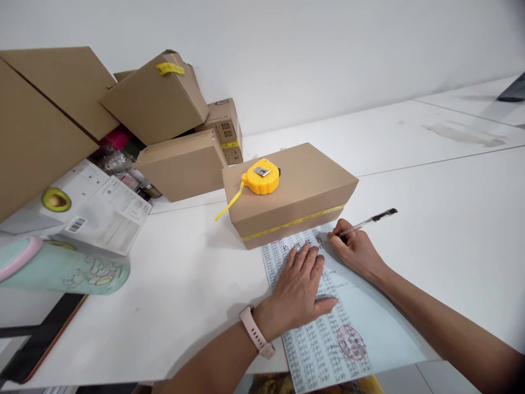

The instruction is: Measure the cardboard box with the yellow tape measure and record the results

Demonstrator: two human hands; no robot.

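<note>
A printed sheet of paper [381, 323] with a round red stamp lies on the white table, its lower end reaching past the front edge. My left hand [301, 284] rests flat on it, fingers spread and holding nothing; a pink watch band circles that wrist. In my right hand [355, 249] is a pen [375, 219], its tip at the paper's upper part beside large printed characters. Just behind the sheet stands a closed cardboard box [311, 172] with a yellow tape strip along its side. On top of this box sits a yellow tape measure [262, 178] with a wrist strap.
Several cardboard boxes [180, 164] are stacked at the back left against the wall. A white carton [115, 208] with avocado pictures and a mint-green bottle [90, 268] with a pink loop stand at the left. A dark object [514, 90] lies at the far right.
</note>
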